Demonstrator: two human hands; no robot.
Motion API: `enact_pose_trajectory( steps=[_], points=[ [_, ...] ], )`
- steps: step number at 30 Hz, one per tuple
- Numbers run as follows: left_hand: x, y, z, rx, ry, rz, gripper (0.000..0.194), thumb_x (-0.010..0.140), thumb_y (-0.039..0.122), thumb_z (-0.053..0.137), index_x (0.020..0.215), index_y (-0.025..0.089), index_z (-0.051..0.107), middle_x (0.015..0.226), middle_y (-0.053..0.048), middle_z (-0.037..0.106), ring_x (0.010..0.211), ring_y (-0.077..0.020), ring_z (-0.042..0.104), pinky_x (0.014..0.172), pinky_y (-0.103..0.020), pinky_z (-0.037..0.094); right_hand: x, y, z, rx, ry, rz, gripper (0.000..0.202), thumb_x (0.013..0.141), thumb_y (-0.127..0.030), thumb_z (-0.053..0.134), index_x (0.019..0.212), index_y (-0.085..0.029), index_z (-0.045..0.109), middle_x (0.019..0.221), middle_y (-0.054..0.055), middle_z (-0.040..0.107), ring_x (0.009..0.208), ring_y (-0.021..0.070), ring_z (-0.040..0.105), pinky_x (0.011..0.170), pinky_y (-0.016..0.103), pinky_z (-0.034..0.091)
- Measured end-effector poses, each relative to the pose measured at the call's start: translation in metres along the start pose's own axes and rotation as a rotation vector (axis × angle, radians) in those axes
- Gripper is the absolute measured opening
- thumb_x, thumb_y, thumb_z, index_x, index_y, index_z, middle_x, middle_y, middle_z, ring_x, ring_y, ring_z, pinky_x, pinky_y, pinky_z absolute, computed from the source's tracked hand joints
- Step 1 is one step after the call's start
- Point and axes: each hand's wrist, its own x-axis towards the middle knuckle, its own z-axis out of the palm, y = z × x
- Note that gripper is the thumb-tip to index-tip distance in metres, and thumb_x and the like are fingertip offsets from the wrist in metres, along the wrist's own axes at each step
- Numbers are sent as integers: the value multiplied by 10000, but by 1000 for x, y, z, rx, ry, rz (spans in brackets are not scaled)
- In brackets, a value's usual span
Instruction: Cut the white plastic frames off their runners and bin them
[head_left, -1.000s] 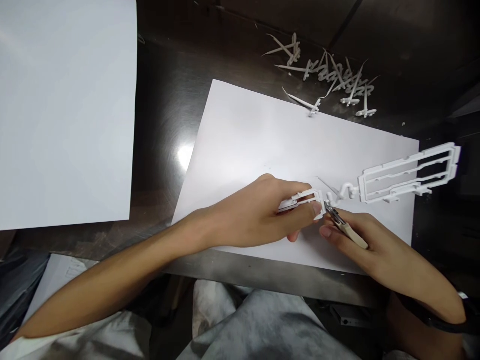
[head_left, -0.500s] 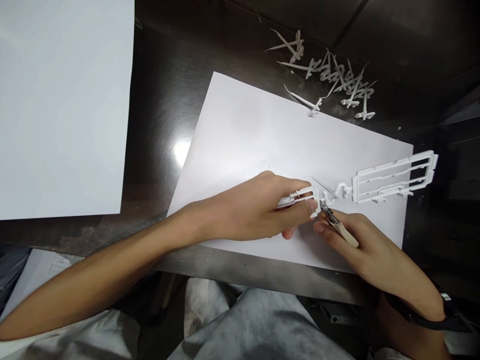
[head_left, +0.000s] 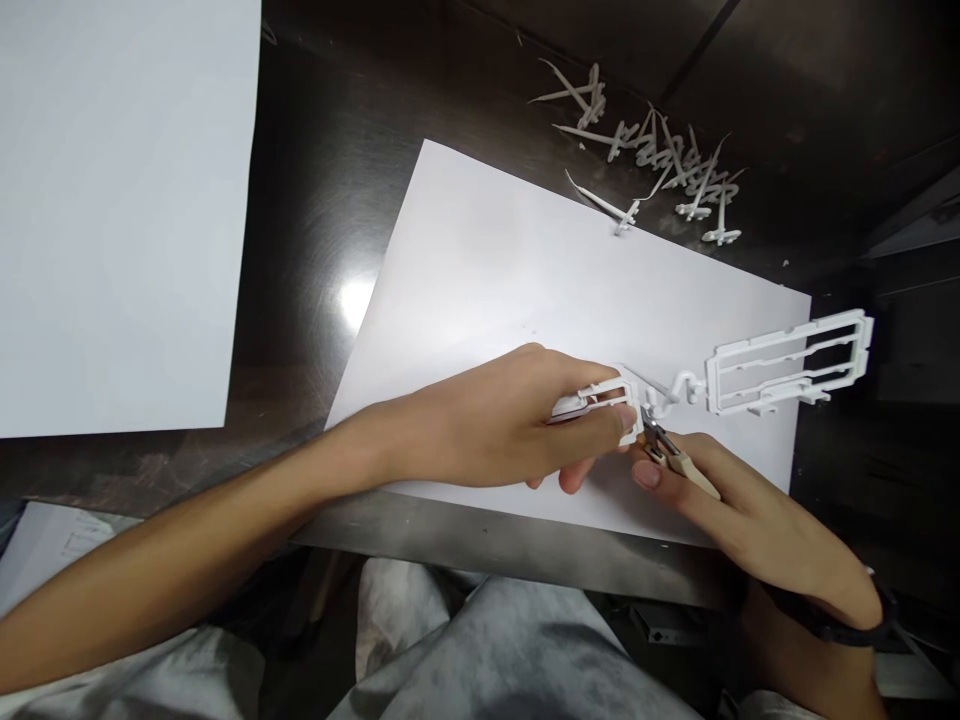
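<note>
My left hand (head_left: 517,420) is closed on the left end of a white plastic frame piece (head_left: 628,420). A curved white link joins that end to a larger slotted frame (head_left: 787,365), which sticks out to the right above the paper's right edge. My right hand (head_left: 742,500) holds small cutters (head_left: 686,470) with cream handles. Their metal jaws touch or nearly touch the white plastic beside my left fingertips; the exact contact is too small to tell. Under both hands lies a white sheet of paper (head_left: 480,240).
Several thin white plastic pieces (head_left: 675,160) lie in a loose pile on the dark metal table (head_left: 315,180), beyond the paper. One similar piece (head_left: 600,200) rests at the sheet's far edge. Another large white sheet (head_left: 120,220) covers the far left.
The cutters' handles look more spread, and my right thumb has shifted slightly. The view has moved a little; my left hand keeps its hold.
</note>
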Motion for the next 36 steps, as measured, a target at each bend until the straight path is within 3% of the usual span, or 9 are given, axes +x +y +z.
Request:
enact_pose_trajectory(
  steps=[4,8,14,22,27,30,32,36],
  points=[
    [1,-2,-1,46,20,18,329,1111,261,594,790,212,652,650,44,644,527,-96,582,468,-213,396,3,3,4,-69,38,40,392,1190,-514,513,911,-259,615,791,-10,617,704,228,531,666,334,432],
    [2,-6,-4,84,6,47,315,1123,260,587,817,214,643,660,61,639,540,-82,582,486,-203,398,6,6,8,-62,24,71,409,1195,-515,507,899,-236,544,755,-27,492,689,199,424,648,340,343],
    [4,-10,-7,108,4,72,284,1120,279,617,848,208,661,702,49,661,582,-95,590,541,-217,402,7,5,12,-139,141,68,402,1196,-491,477,919,-221,583,727,-36,445,661,187,389,638,344,306],
    [8,-15,-11,188,4,129,257,1125,289,629,888,197,666,735,51,669,602,-87,524,589,-215,362,5,15,17,-334,309,-29,199,1090,-262,539,894,-233,526,703,-37,496,627,189,432,631,340,315],
    [9,-18,-13,174,-13,117,259,1132,345,625,926,198,675,757,53,661,595,-90,483,588,-224,346,4,12,20,-346,405,-39,311,1105,-321,547,826,-240,437,631,-71,377,557,162,318,567,333,277],
    [10,-19,-10,31,29,66,299,1129,423,628,951,190,685,821,24,685,680,-109,573,658,-218,412,5,10,17,-218,434,-14,452,1152,-452,577,798,-236,399,638,-70,367,561,151,336,552,324,284],
    [12,-19,-6,-184,67,30,406,1157,522,524,1038,180,708,944,-30,726,808,-151,655,776,-241,489,6,10,14,-112,472,-15,492,1169,-522,578,802,-235,422,666,-62,386,587,153,369,563,313,312],
    [14,-15,-1,-727,96,19,706,1145,710,283,1440,179,642,1270,-157,736,1059,-275,735,970,-400,576,8,14,10,-9,565,-58,434,1178,-527,579,863,-236,517,747,-41,476,657,170,441,617,305,366]
  ],
)
